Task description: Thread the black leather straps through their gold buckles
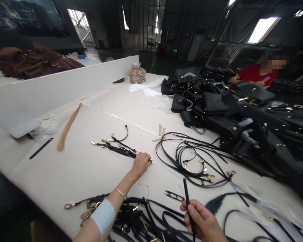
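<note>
Black strap (187, 195) between right fingers (197, 215)

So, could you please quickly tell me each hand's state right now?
Left hand: curled over the short black straps; whether gripping cannot be told.
Right hand: closed, holding a black strip.

"What colour are the straps (186, 193)?"
"Solid black, with shiny gold clasps (205, 170), against a plain off-white bench (111, 178)."
"And the bags (214, 103)?"
"Black, dotted with gold fittings (265, 126); a bundle (15, 60) is dark brown. One small pouch (137, 75) is beige, patterned with dark round spots."
"Any brighter colours?"
"A red shirt (255, 75), a pale blue forearm band (104, 213) and a tan strip (66, 133)."
</note>
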Action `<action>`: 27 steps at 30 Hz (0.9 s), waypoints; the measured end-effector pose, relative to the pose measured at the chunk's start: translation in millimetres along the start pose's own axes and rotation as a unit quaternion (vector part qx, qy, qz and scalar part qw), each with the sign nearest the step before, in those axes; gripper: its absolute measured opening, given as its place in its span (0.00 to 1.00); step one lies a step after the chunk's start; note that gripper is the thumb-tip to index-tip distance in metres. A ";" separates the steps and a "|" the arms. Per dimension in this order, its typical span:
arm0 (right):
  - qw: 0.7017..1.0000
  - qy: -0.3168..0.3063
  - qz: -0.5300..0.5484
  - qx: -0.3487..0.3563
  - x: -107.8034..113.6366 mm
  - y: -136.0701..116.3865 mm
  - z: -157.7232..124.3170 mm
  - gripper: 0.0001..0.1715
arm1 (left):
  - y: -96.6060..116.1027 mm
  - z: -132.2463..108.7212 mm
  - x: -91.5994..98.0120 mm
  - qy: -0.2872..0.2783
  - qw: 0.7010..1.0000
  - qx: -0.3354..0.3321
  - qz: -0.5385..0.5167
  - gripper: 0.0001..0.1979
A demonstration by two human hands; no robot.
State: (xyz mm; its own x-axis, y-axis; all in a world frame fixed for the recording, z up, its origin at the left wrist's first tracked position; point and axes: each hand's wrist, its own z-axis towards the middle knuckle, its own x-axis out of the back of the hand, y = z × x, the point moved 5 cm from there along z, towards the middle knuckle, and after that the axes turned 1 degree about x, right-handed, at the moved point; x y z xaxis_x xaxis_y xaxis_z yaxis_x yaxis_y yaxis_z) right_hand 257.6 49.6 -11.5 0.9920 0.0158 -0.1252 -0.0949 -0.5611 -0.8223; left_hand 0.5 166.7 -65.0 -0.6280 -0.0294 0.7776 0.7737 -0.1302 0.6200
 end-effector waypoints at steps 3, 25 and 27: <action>1.000 -0.018 -0.025 -0.004 -0.3 -13.2 -9.2 0.32 | 30.4 -16.0 23.4 0.025 0.998 -0.021 -0.059 0.04; 0.972 -0.194 -0.118 0.058 -26.6 -43.2 -120.6 0.27 | 174.3 -166.9 92.8 0.027 0.803 0.113 -0.584 0.21; 0.967 -0.197 -0.146 0.070 -30.4 -43.7 -129.4 0.28 | 183.1 -171.8 89.1 0.013 0.775 0.114 -0.621 0.19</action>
State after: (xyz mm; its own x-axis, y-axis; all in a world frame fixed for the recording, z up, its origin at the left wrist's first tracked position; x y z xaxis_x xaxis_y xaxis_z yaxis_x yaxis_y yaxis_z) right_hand 242.4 -33.4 100.2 0.8721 0.4860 -0.0562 0.1456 -0.3676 -0.9185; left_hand 72.0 -30.0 99.8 -0.8997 -0.0416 -0.4345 -0.4364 0.1037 0.8937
